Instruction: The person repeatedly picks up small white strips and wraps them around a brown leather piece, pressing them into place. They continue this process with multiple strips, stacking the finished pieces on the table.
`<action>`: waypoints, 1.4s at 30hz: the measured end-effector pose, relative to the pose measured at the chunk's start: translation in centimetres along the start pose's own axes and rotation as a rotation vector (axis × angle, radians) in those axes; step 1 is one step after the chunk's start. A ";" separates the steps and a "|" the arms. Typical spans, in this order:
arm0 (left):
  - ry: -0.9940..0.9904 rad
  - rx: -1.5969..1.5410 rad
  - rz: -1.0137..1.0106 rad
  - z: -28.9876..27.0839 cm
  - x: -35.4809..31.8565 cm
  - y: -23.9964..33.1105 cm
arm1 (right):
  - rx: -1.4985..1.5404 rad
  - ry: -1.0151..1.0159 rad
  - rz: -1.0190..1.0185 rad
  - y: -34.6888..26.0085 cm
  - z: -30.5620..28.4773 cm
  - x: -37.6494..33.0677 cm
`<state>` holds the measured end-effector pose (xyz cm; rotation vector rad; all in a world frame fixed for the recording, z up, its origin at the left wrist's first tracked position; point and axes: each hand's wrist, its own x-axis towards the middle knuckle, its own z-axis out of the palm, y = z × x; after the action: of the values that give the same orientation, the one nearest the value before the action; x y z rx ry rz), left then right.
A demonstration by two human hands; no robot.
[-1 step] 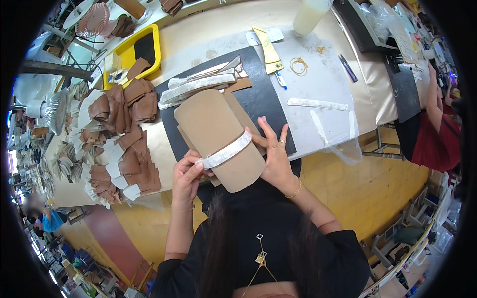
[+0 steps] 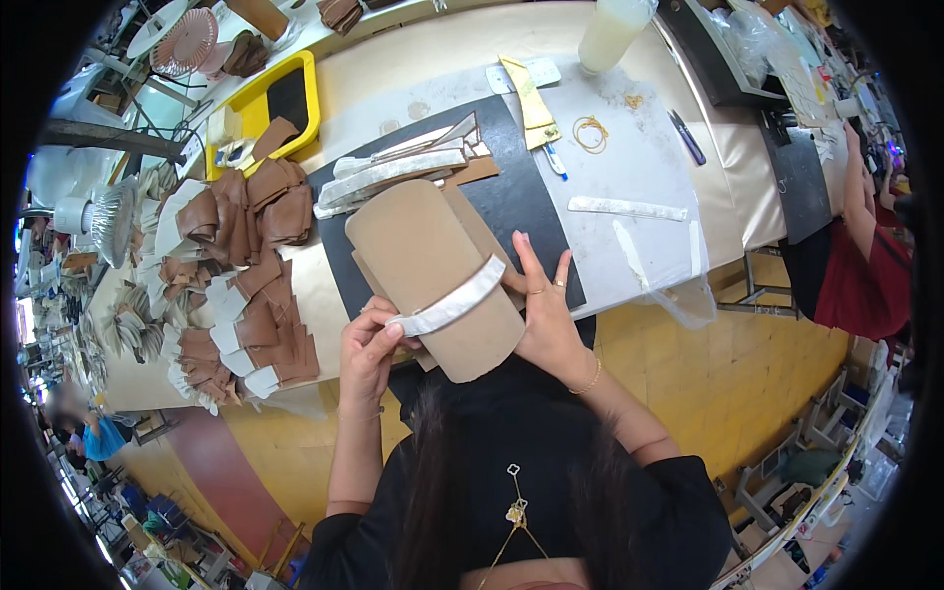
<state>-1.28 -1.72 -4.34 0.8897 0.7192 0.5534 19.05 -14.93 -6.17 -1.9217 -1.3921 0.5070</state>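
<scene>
1. Head view, item in hand: a tan leather panel (image 2: 433,275) with rounded ends, lying lengthwise on my black cutting mat (image 2: 526,202), its near end over the bench edge, close to my body.
2. A white strip (image 2: 454,300) runs across the panel's lower half.
3. My left hand (image 2: 369,354) pinches the strip's left end between thumb and fingers, at the panel's left edge.
4. My right hand (image 2: 546,315) is open, fingers spread flat, pressed against the panel's right edge where the strip ends.
5. Left of the mat: a heap of brown and white cut pieces (image 2: 236,285).
6. Beyond the panel: a stack of white strips (image 2: 393,172) on the mat.
7. Further back: a yellow tray (image 2: 251,98), a rubber band (image 2: 590,131) and a pale bottle (image 2: 615,34).
8. Far right: another person in red (image 2: 865,265).
</scene>
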 end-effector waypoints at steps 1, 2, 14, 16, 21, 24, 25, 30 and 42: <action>-0.004 0.076 0.051 0.3 0.1 0.7 | 0.009 -0.066 0.038 -0.1 -0.6 -0.4; -0.023 0.132 0.110 0.6 0.2 1.7 | 0.018 -0.133 0.066 -0.2 -1.1 -0.7; -0.086 0.408 0.487 1.5 8.2 10.0 | -0.181 0.151 0.151 5.7 -8.3 0.9; -0.035 0.489 0.457 -0.4 11.1 9.8 | -0.256 0.160 0.199 6.9 -8.3 1.1; 0.221 0.966 0.220 -5.4 14.6 8.6 | -0.363 0.234 0.171 10.9 -8.1 2.0; 0.449 1.028 0.362 -6.4 14.2 7.3 | -0.476 0.263 0.179 12.4 -7.7 2.3; 0.509 0.977 0.439 -6.8 13.7 7.1 | -0.470 0.287 0.134 12.7 -7.6 2.5; 0.582 0.646 0.442 -11.4 9.3 9.4 | -0.497 0.266 0.112 13.0 -7.8 3.2; 1.289 0.613 0.530 -38.3 3.7 21.8 | -0.504 0.255 0.065 11.4 -7.9 3.7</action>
<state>-30.83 31.14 -3.57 1.2631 1.9062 1.4740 33.11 -15.93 -8.85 -2.3348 -1.3787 -0.0769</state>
